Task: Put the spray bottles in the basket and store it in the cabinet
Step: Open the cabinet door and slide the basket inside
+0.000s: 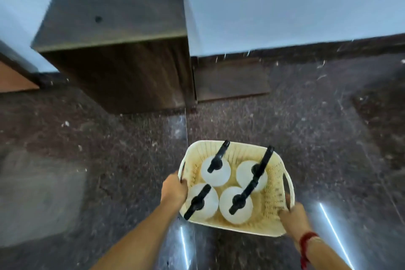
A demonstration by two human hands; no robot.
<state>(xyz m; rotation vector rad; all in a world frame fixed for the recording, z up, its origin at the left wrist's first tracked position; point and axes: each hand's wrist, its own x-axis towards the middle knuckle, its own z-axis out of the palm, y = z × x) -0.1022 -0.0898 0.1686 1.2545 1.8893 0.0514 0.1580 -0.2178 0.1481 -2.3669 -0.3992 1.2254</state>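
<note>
While both hands carry it, the basket (275,193) sits in the lower middle of the head view, held above the dark speckled floor (109,171). Cream plastic, lattice walls, handle cutouts at both ends.

Left hand (174,190): grip closed over the basket's left rim, fingers curled inside the edge by the handle cutout. Right hand (292,215): grip closed on the right rim near the near-right corner, fingers hooked over the wall. Red thread band (305,245) on the right wrist.

Contents: four spray bottles, all upright, white bodies with black trigger heads, packed two by two.
- far-left bottle (215,173)
- far-right bottle (245,174)
- near-left bottle (205,204)
- near-right bottle (235,208)

Neighbours look like they touch or nearly so (frame is motion-blurred, can't confirm contact). Nozzles of the two far bottles stick out past the far rim.

Cabinet (118,46): dark wood-grain box, standing on the floor against the pale wall (285,2), up-left of the basket and well apart from it. Small round hole in its top panel. Its door (230,79) looks swung open to the right, lying along the wall base; interior not visible from this angle.

Orange-brown furniture edge (13,79) at far left.
</note>
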